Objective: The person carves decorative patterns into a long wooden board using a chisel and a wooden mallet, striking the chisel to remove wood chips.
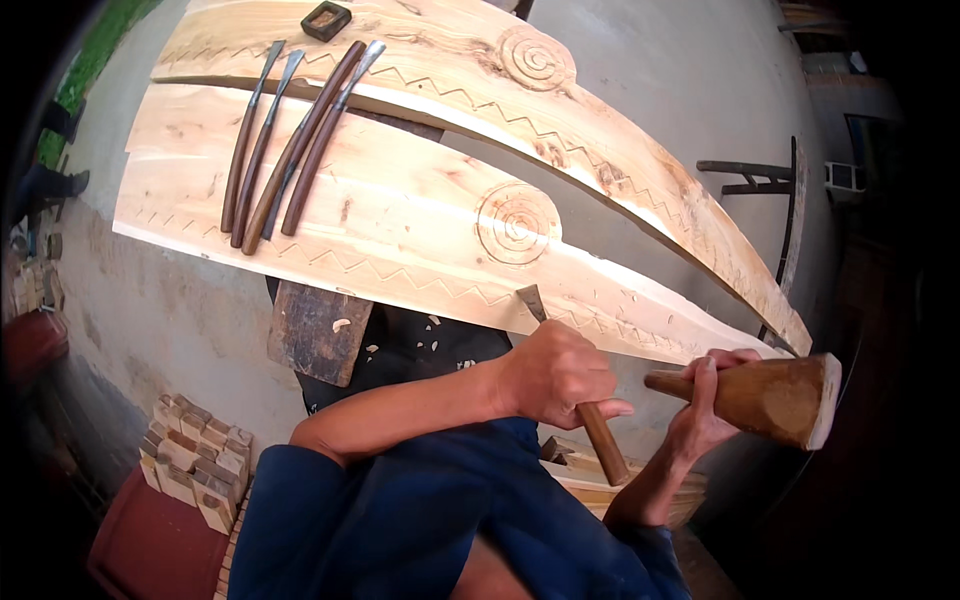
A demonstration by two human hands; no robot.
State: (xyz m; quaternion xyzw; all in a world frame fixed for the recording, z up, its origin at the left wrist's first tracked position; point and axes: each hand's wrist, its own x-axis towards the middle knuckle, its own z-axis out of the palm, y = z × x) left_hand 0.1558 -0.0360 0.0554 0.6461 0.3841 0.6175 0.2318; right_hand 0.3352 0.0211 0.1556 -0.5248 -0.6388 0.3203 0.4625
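My left hand (562,378) is wrapped round a wooden-handled chisel (604,446). Its flat steel blade points away from me, with the tip at the zigzag line along the near edge of a pale carved board (400,225); whether it touches the wood I cannot tell. In my right hand (703,410) is a wooden mallet (775,400), gripped by its handle with the thick head pointing right, beyond the board's narrow end. A spiral (518,224) is carved into the board above the chisel.
Several more chisels (300,150) lie across the board's left part. Behind it, a second carved board (470,80) carries a small dark square box (326,20). Wood chips dot the dark surface below. Wooden blocks (195,460) stack on a red seat (150,545) at lower left.
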